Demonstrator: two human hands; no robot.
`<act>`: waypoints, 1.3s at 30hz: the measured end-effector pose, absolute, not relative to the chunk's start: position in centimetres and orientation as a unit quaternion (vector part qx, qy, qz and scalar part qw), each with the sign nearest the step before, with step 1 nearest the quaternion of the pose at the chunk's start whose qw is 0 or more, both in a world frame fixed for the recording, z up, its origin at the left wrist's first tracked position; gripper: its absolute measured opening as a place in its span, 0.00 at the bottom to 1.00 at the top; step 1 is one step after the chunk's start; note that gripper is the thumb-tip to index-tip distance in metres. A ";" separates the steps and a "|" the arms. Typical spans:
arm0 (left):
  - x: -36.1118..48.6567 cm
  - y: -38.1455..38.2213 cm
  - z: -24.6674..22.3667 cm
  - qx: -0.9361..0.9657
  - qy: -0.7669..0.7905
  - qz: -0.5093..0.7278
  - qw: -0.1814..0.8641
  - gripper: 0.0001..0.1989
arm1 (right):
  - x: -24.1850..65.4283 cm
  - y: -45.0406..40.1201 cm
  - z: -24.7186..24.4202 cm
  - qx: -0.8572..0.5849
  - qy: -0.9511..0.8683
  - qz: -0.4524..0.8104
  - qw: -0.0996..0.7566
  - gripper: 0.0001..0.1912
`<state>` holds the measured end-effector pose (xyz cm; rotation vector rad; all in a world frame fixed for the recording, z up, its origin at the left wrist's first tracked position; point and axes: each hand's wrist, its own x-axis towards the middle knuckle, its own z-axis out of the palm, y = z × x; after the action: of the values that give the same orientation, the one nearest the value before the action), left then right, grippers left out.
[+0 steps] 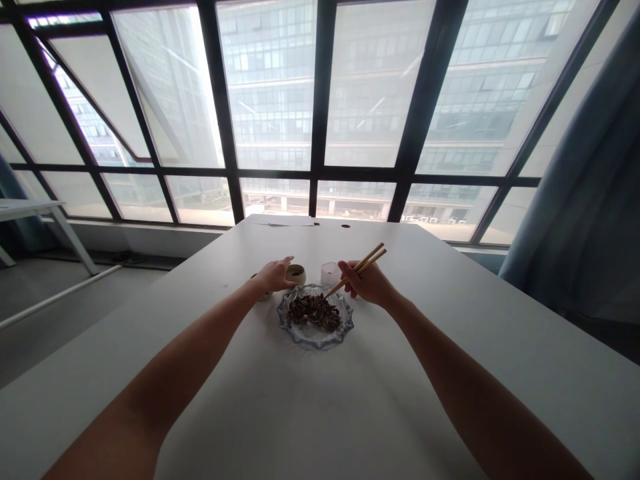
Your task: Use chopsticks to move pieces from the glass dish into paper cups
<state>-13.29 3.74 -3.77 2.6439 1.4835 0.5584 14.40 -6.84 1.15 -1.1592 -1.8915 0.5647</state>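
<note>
A clear glass plate (303, 331) holding a heap of dark sunflower seeds (314, 311) lies on the white table (320, 400) in front of me. My right hand (369, 283) grips a pair of wooden chopsticks (361, 265), their tips reaching down to the plate's far right edge. My left hand (273, 274) rests with its fingers against a small brown cup (297, 273) just behind the plate. A small translucent white cup (330, 273) stands between the two hands. Another small object is half hidden behind my left wrist.
Tall dark-framed windows (320, 100) fill the wall beyond the table's far edge. A blue-grey curtain (580, 220) hangs at the right. A second white table (30, 210) stands at the far left. A sheet of paper (285, 223) lies near the far edge.
</note>
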 end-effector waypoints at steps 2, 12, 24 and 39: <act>-14.2 3.0 -3.9 0.861 0.468 0.198 0.010 0.44 | 14.3 -6.7 0.9 -0.462 -0.753 0.227 0.410 0.32; -18.3 -1.2 -7.0 0.782 0.488 0.383 -0.065 0.27 | 14.4 -6.7 0.9 -0.454 -0.725 0.270 0.442 0.32; -19.0 -0.3 -9.3 0.738 0.517 0.433 -0.028 0.29 | 17.3 -6.6 0.7 -0.511 -0.403 0.445 0.615 0.22; -18.4 -0.8 -9.5 0.733 0.523 0.435 0.007 0.30 | 7.0 -4.0 -0.8 -0.449 -0.711 0.171 0.513 0.33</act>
<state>-18.41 -0.81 -9.47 2.2924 1.6372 1.3591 7.02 -4.03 -0.81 -1.0798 -1.7111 0.4114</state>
